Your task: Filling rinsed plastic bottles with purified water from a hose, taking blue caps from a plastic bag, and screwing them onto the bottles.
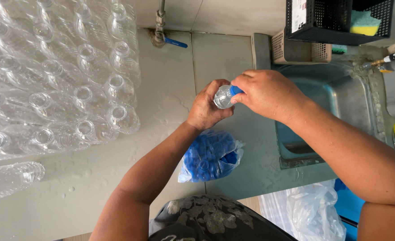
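My left hand [205,109] is wrapped around a small clear plastic bottle [222,97], held above the grey counter. My right hand [265,93] covers the bottle's top, with fingers pinched on a blue cap [236,90]. Most of the bottle is hidden inside my left palm. Just below my hands lies a clear bag full of blue caps [210,156].
A large stack of empty clear bottles [59,80] lies on its side at the left, necks facing right. A steel sink [336,102] sits to the right, with a black crate [336,20] holding a sponge behind it. A wall pipe with a blue valve handle [175,42] stands behind. A white plastic bag [315,214] lies at lower right.
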